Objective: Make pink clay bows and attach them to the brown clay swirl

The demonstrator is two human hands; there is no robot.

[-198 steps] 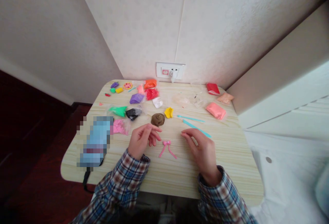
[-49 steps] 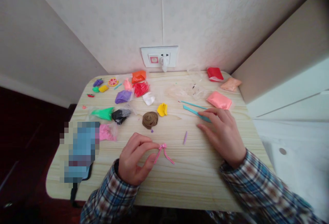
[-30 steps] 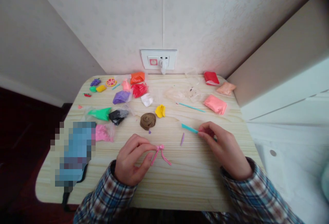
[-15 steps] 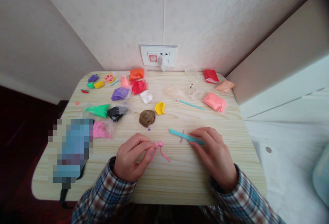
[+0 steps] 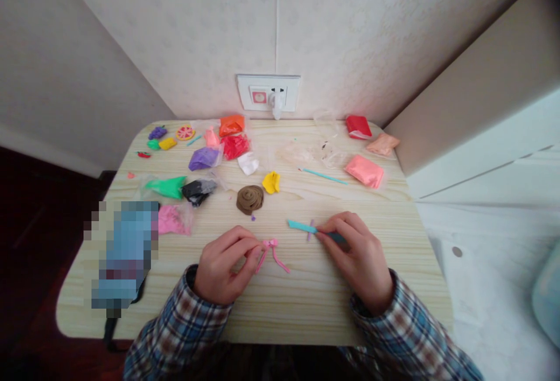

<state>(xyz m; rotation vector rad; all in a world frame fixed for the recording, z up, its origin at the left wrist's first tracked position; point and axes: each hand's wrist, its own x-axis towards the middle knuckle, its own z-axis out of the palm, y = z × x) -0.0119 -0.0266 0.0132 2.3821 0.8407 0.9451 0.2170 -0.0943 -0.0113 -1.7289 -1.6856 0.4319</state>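
A small pink bow with two long, thin tails [image 5: 270, 243] lies on the pale wood-grain worktop [image 5: 306, 305], in front of a coiled brown clay disc [image 5: 250, 199], as a person in plaid sleeves works with both hands. The left hand [image 5: 230, 264], its thumb and fingers nearly closed, touches the bow's left side; whether it grips the bow cannot be told. The right hand [image 5: 356, 258], to the right of the disc, pinches a flat turquoise plastic tool [image 5: 301, 227] that crosses over a short lilac clay stick [image 5: 311, 230]. Just beside the disc sit a yellow cup-shaped clay piece [image 5: 271, 182], behind and to the right, and a tiny purple bit [image 5: 253, 217] in front. Left of the disc are a bag of black clay [image 5: 198, 192] and a bag of green clay [image 5: 168, 186]; behind it to the right, a thin turquoise stick tool [image 5: 324, 176] lies near a coral-pink packet [image 5: 364, 171].
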